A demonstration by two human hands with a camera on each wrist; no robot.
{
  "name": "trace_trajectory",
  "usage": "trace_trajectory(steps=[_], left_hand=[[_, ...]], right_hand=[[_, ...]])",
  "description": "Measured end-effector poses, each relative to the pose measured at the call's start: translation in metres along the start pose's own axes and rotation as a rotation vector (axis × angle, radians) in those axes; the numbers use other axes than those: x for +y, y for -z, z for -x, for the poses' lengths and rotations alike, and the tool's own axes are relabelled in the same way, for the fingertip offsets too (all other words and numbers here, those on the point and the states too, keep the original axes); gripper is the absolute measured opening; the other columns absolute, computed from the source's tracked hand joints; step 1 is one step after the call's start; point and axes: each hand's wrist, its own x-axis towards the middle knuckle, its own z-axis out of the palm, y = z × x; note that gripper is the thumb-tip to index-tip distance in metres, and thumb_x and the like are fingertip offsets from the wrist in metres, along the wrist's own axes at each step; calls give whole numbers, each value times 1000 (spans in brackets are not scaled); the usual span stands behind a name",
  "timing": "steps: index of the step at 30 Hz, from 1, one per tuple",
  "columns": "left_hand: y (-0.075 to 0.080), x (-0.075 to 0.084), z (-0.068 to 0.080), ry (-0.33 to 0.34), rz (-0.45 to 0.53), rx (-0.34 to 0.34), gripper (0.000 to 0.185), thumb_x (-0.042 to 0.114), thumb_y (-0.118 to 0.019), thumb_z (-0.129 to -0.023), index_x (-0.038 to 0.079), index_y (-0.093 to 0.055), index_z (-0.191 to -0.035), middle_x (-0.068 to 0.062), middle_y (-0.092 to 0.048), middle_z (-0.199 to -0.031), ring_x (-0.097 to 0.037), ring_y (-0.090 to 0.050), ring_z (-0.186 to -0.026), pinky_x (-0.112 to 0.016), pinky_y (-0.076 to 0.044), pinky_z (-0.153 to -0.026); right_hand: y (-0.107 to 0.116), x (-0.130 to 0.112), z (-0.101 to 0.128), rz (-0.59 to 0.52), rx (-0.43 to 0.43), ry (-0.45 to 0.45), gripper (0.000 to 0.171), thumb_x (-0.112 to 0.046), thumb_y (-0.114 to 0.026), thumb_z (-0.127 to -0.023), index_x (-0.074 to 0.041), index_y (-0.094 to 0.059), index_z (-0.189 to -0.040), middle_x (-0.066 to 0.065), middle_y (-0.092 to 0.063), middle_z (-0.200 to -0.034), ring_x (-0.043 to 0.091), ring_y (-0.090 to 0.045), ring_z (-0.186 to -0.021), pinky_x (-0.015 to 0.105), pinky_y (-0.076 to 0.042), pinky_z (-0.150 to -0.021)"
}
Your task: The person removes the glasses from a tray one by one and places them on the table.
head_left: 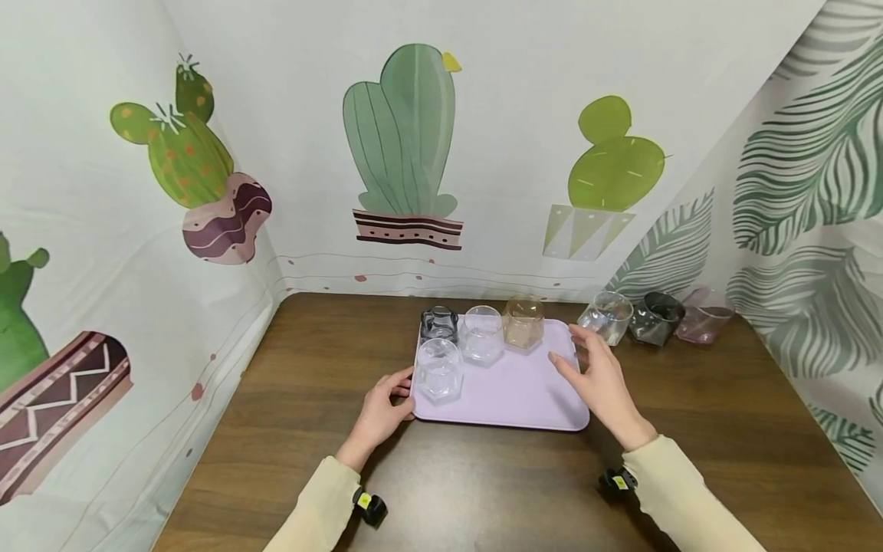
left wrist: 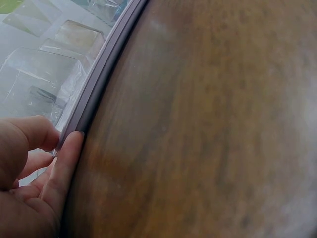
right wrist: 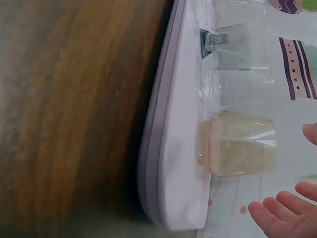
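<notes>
A lilac tray (head_left: 513, 391) lies on the wooden table and carries several glasses. Along its back stand a dark grey glass (head_left: 439, 325), a clear glass (head_left: 482, 335) and an amber glass (head_left: 524, 323); another clear glass (head_left: 439, 372) is at the front left. My left hand (head_left: 382, 406) grips the tray's left edge near the front corner, and the left wrist view shows its fingers (left wrist: 67, 158) at the rim. Over the tray's right edge, my right hand (head_left: 600, 376) is spread with nothing in it. The amber glass (right wrist: 245, 144) also appears in the right wrist view.
To the right of the tray, near the table's back edge, stand a clear glass (head_left: 608, 317), a black glass (head_left: 657, 318) and a pink glass (head_left: 704, 316). Cloth printed with cacti (head_left: 414, 138) and leaves hangs behind the table (head_left: 483, 491) and along its sides.
</notes>
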Motion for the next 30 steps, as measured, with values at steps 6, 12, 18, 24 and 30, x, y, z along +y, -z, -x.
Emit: trace_trajectory(steps=[6,12,18,24,30], left_hand=[[0,0,1,-3,7,0,57,-9,-59,-75,8,-57,-129,-13,-56,-102,-26,-58,-91,-27,-60,-54],[0,2,1,-8,-4,-7,56,-9,-58,-75,7,-57,-129,-14,-56,-102,-25,-58,-91,-27,-60,-54],[0,4,1,-19,-18,2,55,-8,-58,-75,7,-57,-128,-14,-56,-101,-25,-58,-90,-26,-59,-53],[0,4,1,-15,-12,7,55,-9,-57,-75,7,-57,-128,-14,-56,-100,-25,-57,-90,-26,-59,-52],[-1,2,0,-8,-10,7,56,-9,-57,-74,8,-58,-127,-14,-56,-100,-25,-57,-89,-27,-59,-52]], right_hand=[[-14,3,-14,-42,-37,29,63,-25,-72,-82,1,-43,-132,21,-49,-129,34,-51,-113,48,-53,-88],[-23,6,-30,-37,-81,33,70,-25,-73,-81,4,-39,-134,24,-45,-131,40,-49,-114,52,-51,-90],[-29,9,-43,-20,-107,16,75,-30,-72,-81,2,-35,-138,23,-42,-134,41,-47,-116,53,-50,-90],[-35,14,-54,-3,-145,0,82,-36,-71,-81,2,-30,-141,24,-38,-137,38,-44,-120,53,-49,-93],[-40,15,-62,-50,-153,-3,79,-28,-74,-80,2,-31,-140,26,-42,-132,39,-46,-117,53,-48,-94]])
